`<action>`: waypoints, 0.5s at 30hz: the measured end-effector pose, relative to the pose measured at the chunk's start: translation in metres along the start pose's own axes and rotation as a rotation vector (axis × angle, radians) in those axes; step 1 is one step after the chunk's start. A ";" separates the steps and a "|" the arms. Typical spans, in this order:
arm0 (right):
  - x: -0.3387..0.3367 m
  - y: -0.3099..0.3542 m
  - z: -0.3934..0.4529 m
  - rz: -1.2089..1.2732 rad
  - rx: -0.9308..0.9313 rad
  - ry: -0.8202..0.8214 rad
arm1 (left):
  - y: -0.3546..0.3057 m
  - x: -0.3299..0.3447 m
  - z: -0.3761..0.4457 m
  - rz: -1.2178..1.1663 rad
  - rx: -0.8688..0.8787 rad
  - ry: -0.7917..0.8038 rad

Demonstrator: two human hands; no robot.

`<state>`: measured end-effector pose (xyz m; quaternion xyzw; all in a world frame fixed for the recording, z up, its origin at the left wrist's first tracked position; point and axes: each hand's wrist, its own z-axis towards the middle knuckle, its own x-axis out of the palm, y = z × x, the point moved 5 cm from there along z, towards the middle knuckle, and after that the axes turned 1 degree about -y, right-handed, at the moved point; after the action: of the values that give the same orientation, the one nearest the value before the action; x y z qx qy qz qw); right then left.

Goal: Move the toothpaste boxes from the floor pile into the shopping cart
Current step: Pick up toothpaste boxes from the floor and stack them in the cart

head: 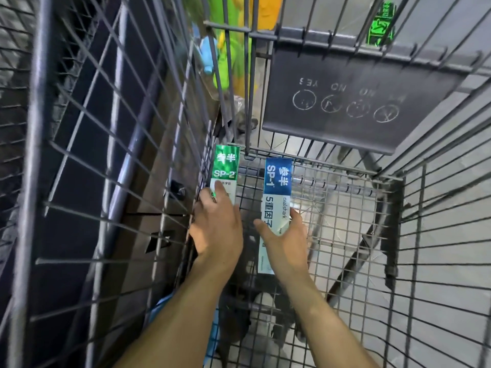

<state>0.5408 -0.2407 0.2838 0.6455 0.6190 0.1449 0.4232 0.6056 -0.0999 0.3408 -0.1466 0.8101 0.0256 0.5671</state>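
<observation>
Pinching a green box point(225, 168) left-handed point(216, 227) and a blue box point(276, 197) right-handed point(285, 239), I hold both lengthwise just above the cart floor point(345, 216).

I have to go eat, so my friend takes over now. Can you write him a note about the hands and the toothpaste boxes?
Left hand: holds the green SP-2 toothpaste box, low beside the shopping cart's left wire wall.
Right hand: holds the blue SP-1 toothpaste box just above the cart's wire floor.
Done: both boxes are inside the cart, not yet let go.
Left: set them down and release. The floor pile is out of view, so check it for more boxes.
</observation>
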 end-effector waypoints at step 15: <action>0.037 0.020 0.001 -0.141 -0.084 0.032 | 0.022 0.027 -0.019 -0.072 0.427 -0.159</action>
<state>0.5622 -0.2042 0.2857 0.5797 0.6630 0.1507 0.4491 0.5738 -0.0881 0.3200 -0.0496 0.7440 -0.1554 0.6479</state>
